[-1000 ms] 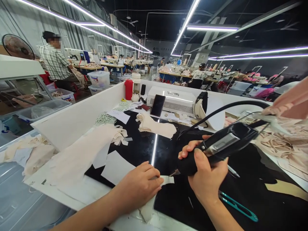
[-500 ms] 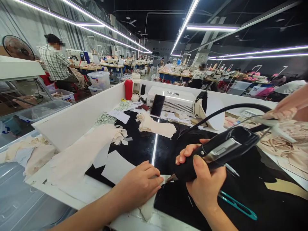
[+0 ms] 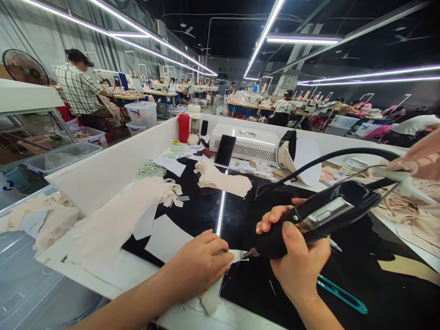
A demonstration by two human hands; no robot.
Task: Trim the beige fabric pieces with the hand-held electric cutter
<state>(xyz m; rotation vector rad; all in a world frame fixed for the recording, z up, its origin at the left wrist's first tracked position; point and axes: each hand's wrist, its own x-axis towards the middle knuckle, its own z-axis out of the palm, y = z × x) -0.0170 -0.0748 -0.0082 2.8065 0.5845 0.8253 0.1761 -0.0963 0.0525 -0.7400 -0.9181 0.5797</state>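
My right hand [image 3: 299, 252] is wrapped round a black corded hand tool [image 3: 319, 215] with a silver panel on its side. The tool's narrow metal tip [image 3: 252, 253] points left and meets the end of a small pale fabric strip [image 3: 238, 255]. On the other end of that strip, my left hand [image 3: 201, 259] presses down with its fingers bent and close together; its fingertips are partly hidden. A white pattern piece [image 3: 167, 238] lies just beyond my left hand. Near my right wrist rests a teal slotted tool [image 3: 343, 295], with a pen-like metal item [image 3: 335, 246] behind the hand.
Another person's hand [image 3: 419, 160] is by the cord [image 3: 354, 151] at the right. Stacked pale fabric [image 3: 223, 178], a phone [image 3: 225, 150], a white vented machine [image 3: 247, 142] and a red bottle [image 3: 183, 128] stand or lie farther back. A white panel [image 3: 113, 169] borders the left side.
My right hand and the black tool have shifted slightly right, drawing the tip away from my left hand. The other person's hand has also moved right. My left hand stays in place.
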